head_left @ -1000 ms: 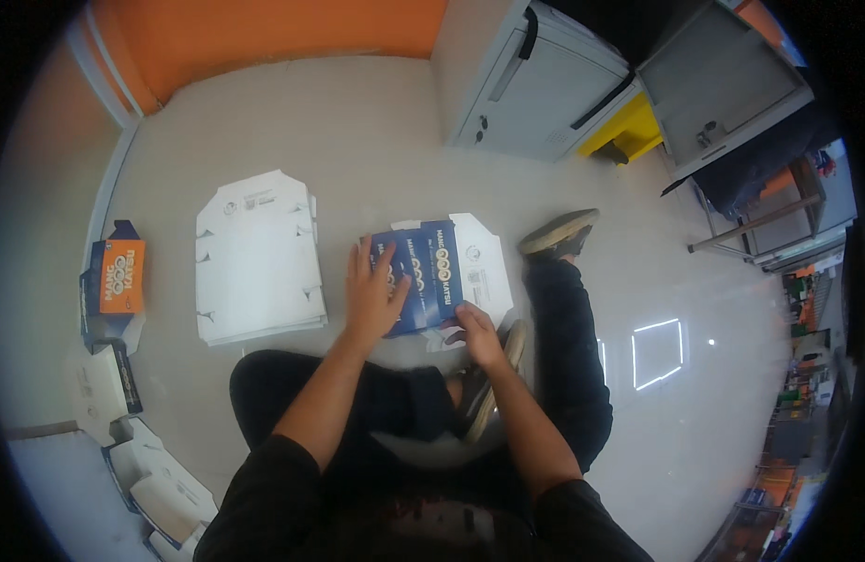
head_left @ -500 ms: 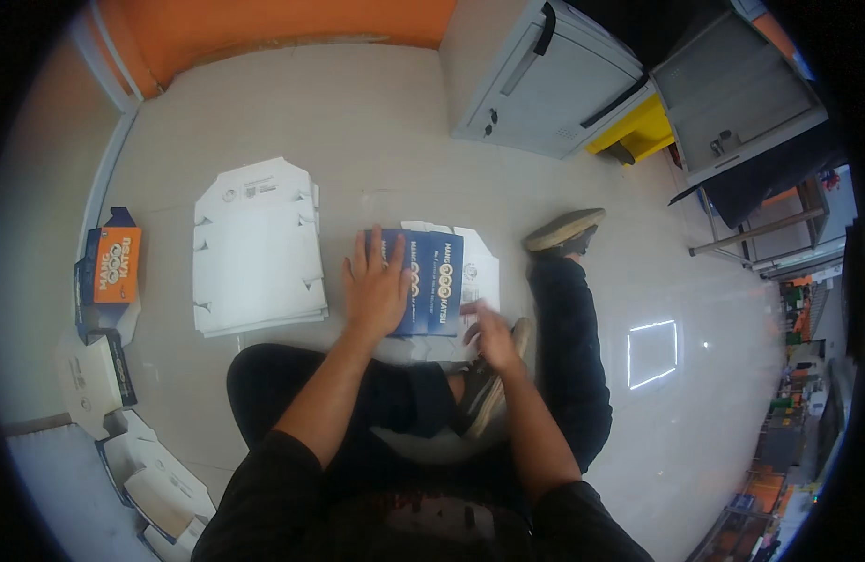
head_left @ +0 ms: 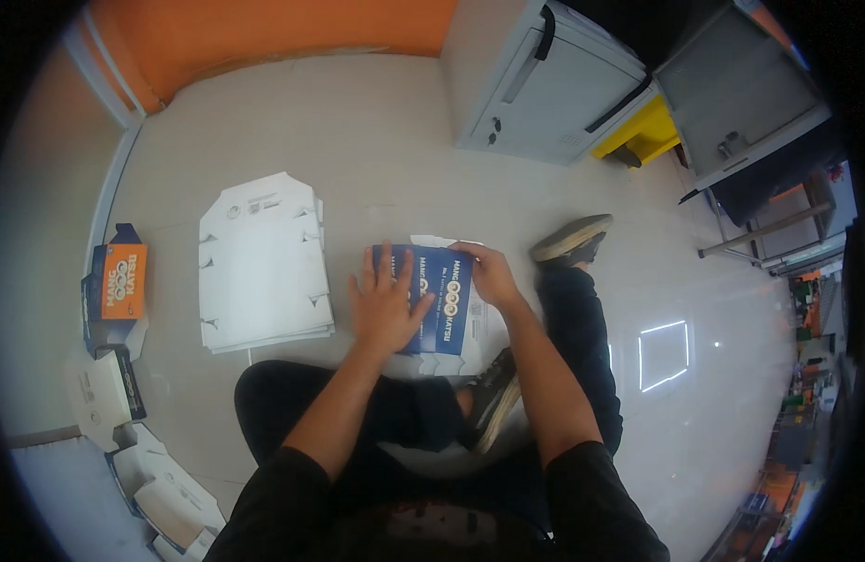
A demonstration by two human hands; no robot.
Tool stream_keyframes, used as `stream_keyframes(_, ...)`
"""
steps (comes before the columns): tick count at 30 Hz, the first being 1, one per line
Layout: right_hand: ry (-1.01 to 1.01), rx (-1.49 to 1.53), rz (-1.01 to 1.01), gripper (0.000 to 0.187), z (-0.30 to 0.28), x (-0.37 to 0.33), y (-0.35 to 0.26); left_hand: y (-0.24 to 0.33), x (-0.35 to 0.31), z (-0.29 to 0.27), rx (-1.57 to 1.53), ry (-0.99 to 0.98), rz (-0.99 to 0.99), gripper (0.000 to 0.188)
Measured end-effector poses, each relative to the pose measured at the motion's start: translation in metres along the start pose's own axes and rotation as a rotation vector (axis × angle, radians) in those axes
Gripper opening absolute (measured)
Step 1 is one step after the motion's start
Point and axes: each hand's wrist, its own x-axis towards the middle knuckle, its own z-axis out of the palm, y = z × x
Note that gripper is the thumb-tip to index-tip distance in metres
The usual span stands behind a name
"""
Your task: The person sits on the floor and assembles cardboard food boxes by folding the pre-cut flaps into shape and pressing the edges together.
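One wide-open left hand [head_left: 384, 309] is lying on the flat blue-and-white cardboard box [head_left: 453, 304] at nine o'clock; the right hand [head_left: 493, 275] is curling at one o'clock, hold unclear.

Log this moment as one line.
left hand: spread on blue carton | right hand: at its upper-right corner | white cardboard stack: left of carton

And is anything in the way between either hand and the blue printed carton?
Nothing visible: the left hand lies spread on the blue printed carton, and the right hand is at its far right corner. The stacked white carton blanks lie apart to its left.
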Motion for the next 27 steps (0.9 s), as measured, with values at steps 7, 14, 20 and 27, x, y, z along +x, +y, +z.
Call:
stream_keyframes(7,0.075,-0.344,-0.085,0.040,-0.010,0.002,-0.004,-0.006,-0.001,0.000,-0.021,-0.006,-0.027,0.078)
stream_keyframes(14,0.177,-0.487,-0.410,0.044,-0.024,0.008,-0.075,-0.006,-0.002,0.002,-0.042,0.008,-0.016,0.077)
stream_keyframes(20,-0.069,-0.810,-0.382,0.026,0.009,0.021,-0.063,-0.001,0.001,0.001,-0.040,-0.009,-0.008,0.077)
stream_keyframes(27,-0.056,-1.043,-0.364,0.014,0.017,0.031,-0.045,-0.006,0.000,0.002,-0.049,-0.001,0.030,0.077)
